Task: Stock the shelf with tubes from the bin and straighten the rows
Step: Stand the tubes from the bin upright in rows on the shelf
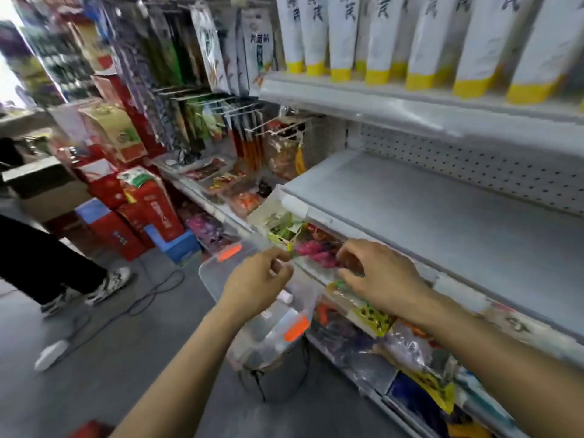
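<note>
A clear plastic bin (221,273) with orange latches stands below the empty grey middle shelf (426,216). A few small white tubes (286,296) lie inside it. My left hand (256,281) hovers over the bin with fingers curled; something pale shows at its fingertips, too blurred to name. My right hand (379,275) is over the bin's far edge by the lower shelf, fingers loosely curled, with nothing visible in it. White tubes with yellow caps (385,42) stand in a row on the top shelf.
The bin rests on a dark round stool (278,377). Bagged goods (373,314) fill the lower shelf beside my right hand. Red boxes (148,210) and blue stools stand on the floor to the left. A person's leg and sneakers (110,284) and a cable lie on the aisle floor.
</note>
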The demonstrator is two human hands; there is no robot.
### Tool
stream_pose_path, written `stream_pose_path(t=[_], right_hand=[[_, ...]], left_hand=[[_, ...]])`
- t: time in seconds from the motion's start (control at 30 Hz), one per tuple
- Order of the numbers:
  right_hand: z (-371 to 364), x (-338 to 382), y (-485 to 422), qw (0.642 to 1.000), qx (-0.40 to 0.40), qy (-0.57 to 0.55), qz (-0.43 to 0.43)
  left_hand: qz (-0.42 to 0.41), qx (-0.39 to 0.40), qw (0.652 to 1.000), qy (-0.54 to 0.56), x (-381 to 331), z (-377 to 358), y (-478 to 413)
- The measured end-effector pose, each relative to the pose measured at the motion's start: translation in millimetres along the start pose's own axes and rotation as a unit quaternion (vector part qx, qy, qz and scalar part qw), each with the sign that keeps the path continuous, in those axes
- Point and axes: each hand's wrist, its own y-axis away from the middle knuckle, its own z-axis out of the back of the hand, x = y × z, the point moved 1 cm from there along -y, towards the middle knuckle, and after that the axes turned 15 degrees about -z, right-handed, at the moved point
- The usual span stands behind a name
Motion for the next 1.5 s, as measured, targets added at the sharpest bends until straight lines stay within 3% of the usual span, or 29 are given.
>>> stream_pose_path(t=[0.23, 0.33, 0.57, 0.73, 0.87, 1.17, 1.27, 1.4, 1.5], right_hand=[[-134, 53, -85, 0.984, 0.169, -0.038, -0.048], [-182, 55, -120, 0.970, 0.237, -0.003, -0.056], [-285, 62, -212, 0.941, 0.324, 0.027, -0.094], [-377, 58, -271, 0.929, 0.344, 0.060, -0.124], [-449, 47, -303, 0.924, 0.345, 0.085, -0.140], [-527, 31, -307, 0.926, 0.273, 0.227, -0.130], [-541, 23, -305, 0.919, 0.315, 0.149, -0.185], [-569, -1, -300, 0.868, 0.400, -0.043, -0.291], [-507, 27, -284, 0.834, 0.396, -0.136, -0.360]], left_hand=[[0.145, 0.060, 0.987, 0.043, 155, 3, -12], [0.186, 0.092, 0.976, 0.065, 203, -15, -25], [0.268, 0.136, 0.941, 0.154, 297, -92, -74], [0.313, 0.172, 0.925, 0.128, 368, -163, -117], [0.352, 0.215, 0.910, 0.047, 422, -228, -134], [0.264, 0.236, 0.921, -0.163, 461, -309, -147], [0.273, 0.252, 0.918, -0.138, 465, -317, -145], [0.360, 0.266, 0.894, 0.034, 461, -314, -137], [0.396, 0.209, 0.888, 0.107, 444, -290, -126]])
